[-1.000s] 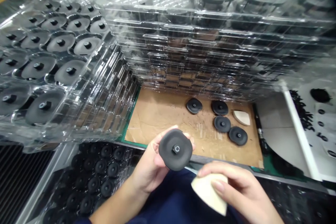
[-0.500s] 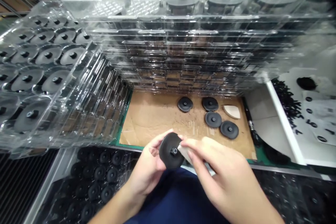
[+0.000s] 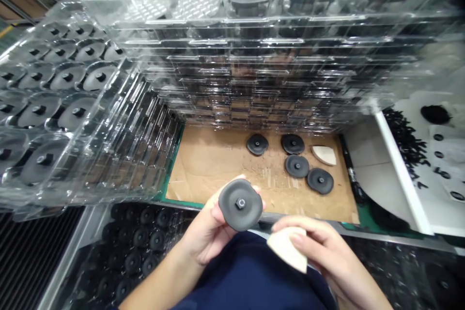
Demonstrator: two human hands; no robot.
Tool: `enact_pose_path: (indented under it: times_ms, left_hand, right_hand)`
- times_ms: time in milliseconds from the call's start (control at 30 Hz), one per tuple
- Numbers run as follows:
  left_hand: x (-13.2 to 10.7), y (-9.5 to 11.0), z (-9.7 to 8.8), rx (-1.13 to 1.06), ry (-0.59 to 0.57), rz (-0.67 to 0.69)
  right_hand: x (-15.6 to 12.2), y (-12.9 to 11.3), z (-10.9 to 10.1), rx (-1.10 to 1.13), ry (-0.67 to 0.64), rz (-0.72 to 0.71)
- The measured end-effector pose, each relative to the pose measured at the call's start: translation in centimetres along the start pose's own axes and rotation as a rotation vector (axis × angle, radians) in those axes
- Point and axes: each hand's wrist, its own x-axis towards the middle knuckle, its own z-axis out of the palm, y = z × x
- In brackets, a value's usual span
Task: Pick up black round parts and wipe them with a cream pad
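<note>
My left hand (image 3: 208, 232) grips a dark grey rounded disc (image 3: 232, 196) by its edge, its hollow face with a small central stub turned up toward me. To the right of it and apart from it, my right hand (image 3: 319, 247) pinches a cream-coloured wedge-shaped pad (image 3: 288, 248) between thumb and fingers. Beyond the hands, several similar dark discs (image 3: 297, 166) lie on a sheet of brown cardboard (image 3: 210, 164). A second cream pad (image 3: 324, 155) rests at the right of these discs.
Tall stacks of clear plastic trays (image 3: 232, 77) rise behind the cardboard, with another tray stack (image 3: 83, 111) on the left holding discs. More discs (image 3: 140, 237) sit low at the front left. A white panel (image 3: 403, 174) stands at right, near small black parts (image 3: 405, 138).
My right hand has drawn the pad away from the disc, down and to the right. The disc in my left hand has turned to face the camera more squarely.
</note>
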Motion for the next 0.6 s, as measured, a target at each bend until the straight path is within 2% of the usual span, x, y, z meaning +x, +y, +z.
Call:
enact_pose_path:
  times_ms: [67, 133, 233, 300, 333, 400, 467, 500, 600]
  left_hand:
    - [0.1, -0.2, 0.1, 0.004, -0.028, 0.002]
    - [0.2, -0.5, 0.5, 0.023, -0.049, 0.013]
    - [0.3, -0.7, 1.1, 0.081, -0.044, 0.054]
    - [0.3, -0.7, 1.3, 0.141, -0.036, 0.093]
    - [0.3, -0.6, 1.2, 0.167, -0.027, 0.113]
    - [0.2, -0.5, 0.7, 0.186, -0.011, 0.147]
    - [0.1, -0.4, 0.4, 0.169, 0.017, 0.161]
    - [0.1, -0.4, 0.4, 0.164, 0.027, 0.152]
    - [-0.1, -0.3, 1.1, 0.214, 0.065, 0.109]
  right_hand:
    - [0.4, -0.2, 0.1, -0.077, 0.173, -0.037]
    - [1.0, -1.6, 0.7, -0.18, 0.307, -0.131]
    - [2.1, -4.4, 2.6, -0.388, 0.423, -0.398]
    - [2.8, -5.5, 4.2, -0.552, 0.39, -0.631]
    - [3.0, -5.8, 4.8, -0.605, 0.338, -0.704]
    - [3.2, -5.9, 5.7, -0.642, 0.184, -0.71]
    - [3.5, -5.8, 6.1, -0.668, 0.084, -0.62]
    - [3.6, -5.8, 6.2, -0.698, 0.097, -0.609]
    - [4.1, -6.0, 6.3, -0.766, 0.304, -0.726]
